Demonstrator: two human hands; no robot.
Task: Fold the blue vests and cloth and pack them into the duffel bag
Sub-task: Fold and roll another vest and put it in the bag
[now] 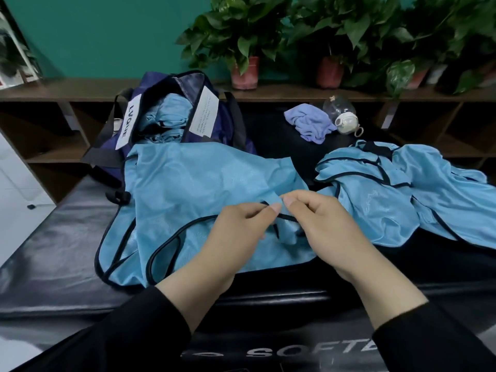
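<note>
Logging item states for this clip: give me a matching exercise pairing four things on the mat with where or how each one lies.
Things:
1. duffel bag
2. vest in the middle
3. purple cloth
4. heap of vests

States:
A. crumpled beside a clear bottle
B. spread flat, its strap pinched by both the left hand and the right hand
C. open, blue fabric already inside
D. unfolded, untouched, at the right

Pairs: 1-C, 2-B, 3-A, 4-D

Blue vest [204,181] spread flat; duffel bag [214,124] open behind.
</note>
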